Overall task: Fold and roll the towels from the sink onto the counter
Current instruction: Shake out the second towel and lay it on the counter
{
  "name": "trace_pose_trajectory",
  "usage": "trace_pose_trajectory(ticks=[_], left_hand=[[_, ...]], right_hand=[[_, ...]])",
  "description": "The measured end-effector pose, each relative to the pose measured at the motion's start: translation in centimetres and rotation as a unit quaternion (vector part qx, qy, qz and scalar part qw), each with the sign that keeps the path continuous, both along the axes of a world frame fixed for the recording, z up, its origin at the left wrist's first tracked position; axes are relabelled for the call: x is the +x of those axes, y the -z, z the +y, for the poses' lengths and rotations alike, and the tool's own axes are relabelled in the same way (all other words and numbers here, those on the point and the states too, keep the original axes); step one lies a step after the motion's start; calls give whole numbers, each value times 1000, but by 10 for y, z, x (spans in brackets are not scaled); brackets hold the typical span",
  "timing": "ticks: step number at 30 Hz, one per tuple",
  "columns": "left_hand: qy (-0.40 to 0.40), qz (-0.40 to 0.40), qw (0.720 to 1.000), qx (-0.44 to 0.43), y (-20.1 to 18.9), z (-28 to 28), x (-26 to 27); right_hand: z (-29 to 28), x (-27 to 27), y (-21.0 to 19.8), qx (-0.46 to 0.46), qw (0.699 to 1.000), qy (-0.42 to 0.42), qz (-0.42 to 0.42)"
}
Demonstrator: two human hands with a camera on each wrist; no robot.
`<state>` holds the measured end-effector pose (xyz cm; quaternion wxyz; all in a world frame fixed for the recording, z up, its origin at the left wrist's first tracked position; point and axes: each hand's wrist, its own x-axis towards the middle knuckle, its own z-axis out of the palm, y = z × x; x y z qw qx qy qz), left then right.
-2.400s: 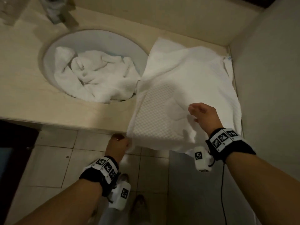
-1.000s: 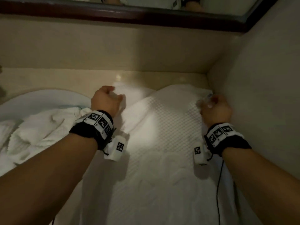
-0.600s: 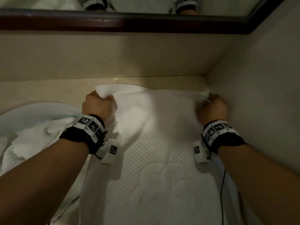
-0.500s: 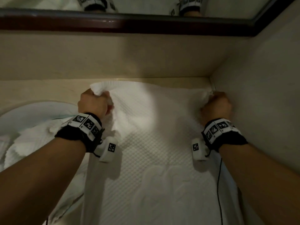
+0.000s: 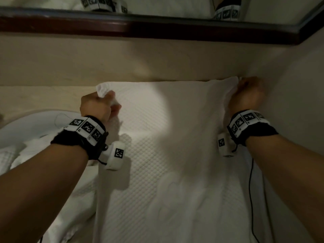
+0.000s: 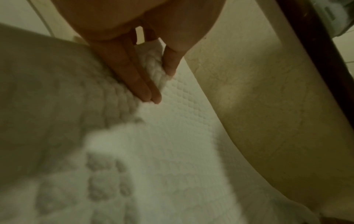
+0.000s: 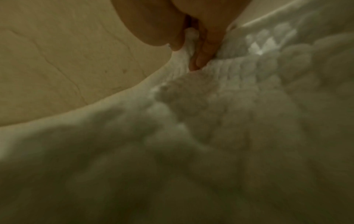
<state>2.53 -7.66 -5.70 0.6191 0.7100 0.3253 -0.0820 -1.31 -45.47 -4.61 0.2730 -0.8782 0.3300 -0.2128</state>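
Left hand (image 5: 98,106) and right hand (image 5: 247,95) each pinch far corner of white waffle-weave towel (image 5: 175,163) on beige tabletop (image 5: 43,97). Risk: uneven pull skews fold; near edge slides floorward.

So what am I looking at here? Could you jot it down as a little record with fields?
place: bathroom counter beside a sink, mirror frame above
spread towel: white waffle towel laid flat on the counter
left hand: left hand pinches the towel's far left corner
right hand: right hand pinches the far right corner, near the side wall
in sink: more white towels, crumpled
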Motion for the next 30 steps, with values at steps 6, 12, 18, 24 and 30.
trace_pose_trajectory(ticks=[6,12,18,24,30], left_hand=[[-14,12,1000,-4,10,3,13],[33,-16,997,67,11,6,11],[25,-66,997,23,10,2,4],[58,-100,991,61,28,25,-4],[115,-92,983,108,9,22,-19]], right_hand=[[-1,9,6,-8,997,-29,68],[2,2,-6,90,989,-15,115],[-3,-16,-23,216,973,-23,72],[17,-50,-43,388,922,0,-10],[26,-114,-49,390,921,7,-6]])
